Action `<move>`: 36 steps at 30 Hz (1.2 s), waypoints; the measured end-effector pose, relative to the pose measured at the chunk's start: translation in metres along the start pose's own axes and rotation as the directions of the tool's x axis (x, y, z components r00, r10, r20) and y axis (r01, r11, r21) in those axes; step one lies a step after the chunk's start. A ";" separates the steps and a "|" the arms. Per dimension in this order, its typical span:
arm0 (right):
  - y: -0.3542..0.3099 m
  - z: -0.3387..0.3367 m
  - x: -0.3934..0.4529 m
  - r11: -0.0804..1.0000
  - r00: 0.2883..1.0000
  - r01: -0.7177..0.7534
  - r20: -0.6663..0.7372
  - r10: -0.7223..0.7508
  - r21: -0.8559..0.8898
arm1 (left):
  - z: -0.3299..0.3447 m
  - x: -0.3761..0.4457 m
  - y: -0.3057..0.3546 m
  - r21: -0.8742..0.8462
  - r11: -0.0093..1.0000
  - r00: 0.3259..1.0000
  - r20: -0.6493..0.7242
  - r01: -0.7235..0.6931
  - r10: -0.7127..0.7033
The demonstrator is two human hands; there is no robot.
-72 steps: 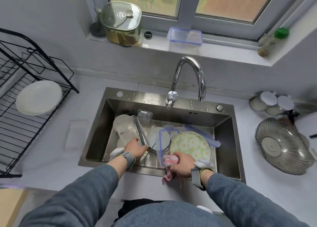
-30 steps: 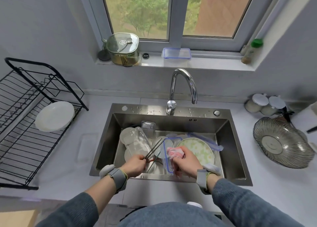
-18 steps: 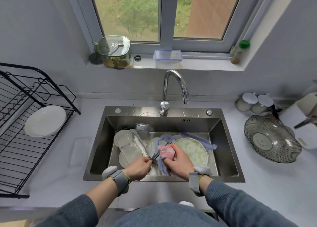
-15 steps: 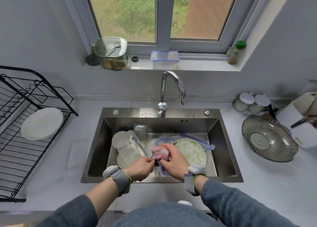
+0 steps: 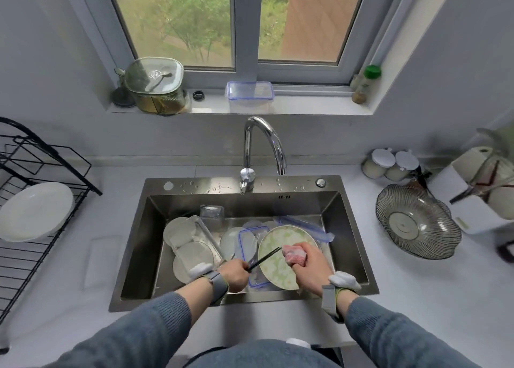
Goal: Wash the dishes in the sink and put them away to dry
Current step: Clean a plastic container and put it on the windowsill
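Now the left hand (image 5: 235, 274) grips thin, stiff, slippery chopsticks (image 5: 264, 259) near their ends; the right hand (image 5: 310, 267) clutches a soft cloth (image 5: 293, 256).

At the earliest moment the left hand (image 5: 235, 274) reached down among the dishes at the left of the sink (image 5: 155, 228), and the right hand (image 5: 308, 264) held the pink cloth (image 5: 294, 255) low at the sink's near edge. The left hand then lifted a pair of dark chopsticks (image 5: 264, 258) clear of the pile. The right hand brought the cloth up to them, and half a second back the cloth was wrapped over their far ends, the two hands nearly touching. By now the hands had drawn apart: the chopstick tips stood bare, just beside the cloth, over the green patterned plate (image 5: 278, 262).
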State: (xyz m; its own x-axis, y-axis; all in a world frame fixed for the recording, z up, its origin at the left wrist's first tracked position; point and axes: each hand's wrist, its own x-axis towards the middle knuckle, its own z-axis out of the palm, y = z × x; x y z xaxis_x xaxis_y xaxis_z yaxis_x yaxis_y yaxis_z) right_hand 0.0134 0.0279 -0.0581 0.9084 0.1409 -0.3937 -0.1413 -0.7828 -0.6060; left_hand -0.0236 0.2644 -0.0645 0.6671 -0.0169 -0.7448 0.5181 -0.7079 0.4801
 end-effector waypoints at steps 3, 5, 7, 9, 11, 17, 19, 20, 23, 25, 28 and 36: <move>0.003 0.001 -0.008 1.000 0.999 -0.019 0.033 0.019 0.015 | 0.014 0.019 0.013 0.097 0.995 0.999 -0.027 -0.031 0.034; 0.005 -0.002 -0.010 1.000 0.998 -0.027 0.059 0.027 0.004 | 0.022 0.034 0.021 0.115 0.993 0.999 -0.024 -0.038 0.041; 0.012 -0.008 -0.011 0.999 0.994 -0.049 0.097 0.050 -0.015 | 0.030 0.046 0.030 0.120 0.992 0.999 -0.008 -0.043 0.044; 0.016 -0.014 -0.010 0.998 0.993 -0.052 0.109 0.053 -0.019 | 0.035 0.055 0.033 0.108 0.993 0.999 -0.012 -0.039 0.040; 0.020 -0.018 -0.004 0.997 0.991 -0.064 0.115 0.067 -0.033 | 0.038 0.065 0.032 0.063 0.997 0.999 -0.015 -0.037 0.038; 0.015 -0.021 0.017 0.995 0.985 -0.081 0.145 0.088 -0.051 | 0.032 0.061 0.024 0.014 1.000 0.989 -0.149 0.022 -0.019; 0.005 -0.014 0.027 0.997 0.983 -0.070 0.167 0.076 -0.042 | 0.018 0.053 0.009 -0.087 0.994 0.959 -0.270 0.060 -0.081; 0.002 -0.011 0.032 0.997 0.982 -0.073 0.175 0.077 -0.031 | 0.012 0.048 0.000 -0.178 0.981 0.926 -0.351 0.079 -0.139; -0.020 0.006 0.041 0.999 0.977 -0.034 0.210 0.032 0.009 | -0.009 0.031 -0.038 -0.416 0.898 0.728 -0.571 0.142 -0.380; -0.030 0.017 0.044 1.000 0.974 -0.007 0.228 0.002 0.019 | -0.021 0.022 -0.061 -0.588 0.782 0.618 -0.541 0.207 -0.570; -0.039 0.027 0.042 0.999 0.967 0.005 0.255 -0.014 0.039 | -0.034 0.021 -0.091 -0.719 0.576 0.597 -0.279 0.389 -0.752; -0.045 0.025 0.020 1.000 0.972 -0.011 0.233 0.004 0.028 | -0.033 0.056 -0.124 -0.648 0.591 0.767 -0.016 0.481 -0.642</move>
State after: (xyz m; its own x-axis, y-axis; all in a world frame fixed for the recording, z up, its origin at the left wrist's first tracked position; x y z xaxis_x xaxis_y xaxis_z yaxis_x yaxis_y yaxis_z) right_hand 0.0278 0.0809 -0.0560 0.7909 0.2751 -0.5466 -0.1619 -0.7673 -0.6205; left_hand -0.0327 0.3748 -0.1501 0.1874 0.4525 -0.8718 0.9737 0.0313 0.2255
